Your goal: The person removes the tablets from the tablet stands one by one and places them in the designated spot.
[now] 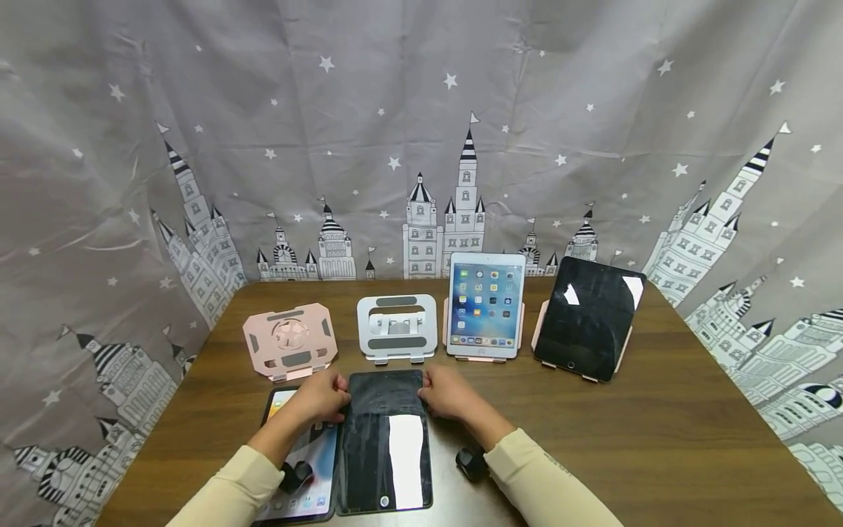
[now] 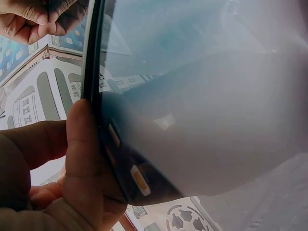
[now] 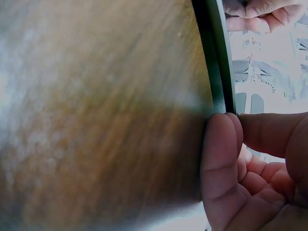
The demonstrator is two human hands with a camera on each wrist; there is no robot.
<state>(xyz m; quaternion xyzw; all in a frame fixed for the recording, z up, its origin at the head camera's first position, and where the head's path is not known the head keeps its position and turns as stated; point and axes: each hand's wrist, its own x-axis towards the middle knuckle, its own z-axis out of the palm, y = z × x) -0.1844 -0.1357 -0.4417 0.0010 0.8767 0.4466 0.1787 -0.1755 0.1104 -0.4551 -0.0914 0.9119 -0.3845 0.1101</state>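
Note:
A black tablet [image 1: 365, 454] with a dark, reflective screen stands portrait-wise at the front middle, its home button towards me. My left hand [image 1: 320, 399] pinches its left edge near the far end. Opposite, my right hand [image 1: 449, 393] pinches the right edge. In both wrist views, thumb and fingers close on the thin rim of the tablet [image 3: 208, 53]. A second tablet [image 1: 316, 468] with a lit screen lies to the left, partly covered by my left forearm. Just beyond the held tablet is a white tablet stand [image 1: 397, 301]; a pink stand [image 1: 290, 331] is left of it.
Behind my right hand, a white tablet [image 1: 486, 304] with lit icons leans on a pink stand. Farther right, another black tablet [image 1: 589, 315] leans on a stand. A grey curtain [image 1: 369, 110] with printed castles hangs along the back of the wooden table [image 1: 691, 424].

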